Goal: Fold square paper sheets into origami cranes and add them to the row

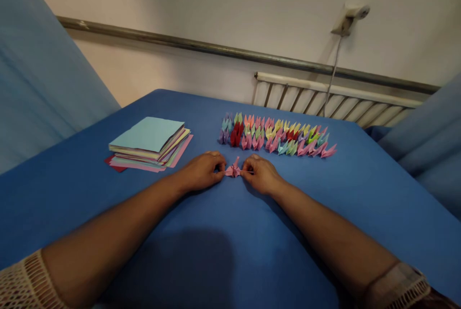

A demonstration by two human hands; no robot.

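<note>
While the two hands meet over the middle of the blue-covered table (342, 179), a small pink paper crane (234, 171) sits in the gap between them, well in from every edge. The left hand (207, 170) is drawn narrow, thumb and fingers pinching the crane's left side; the right hand (263, 173) is pinched just as tight on the opposite side, a thin pink strip passing between its thumb and fingers. The crane's body shows just beyond the fingertips of each hand, with one slim point rising toward the table's far edge. Whether its underside touches the cloth, I cannot tell. Beyond the right hand, nearer the far edge, rows of folded cranes (272, 135) in pink, red, yellow, green, blue and purple stretch toward the far right corner. Beyond the left forearm, between the crane and the table's left edge, lies a stack of coloured paper (147, 135), pale blue on top, a red corner jutting from underneath.
</note>
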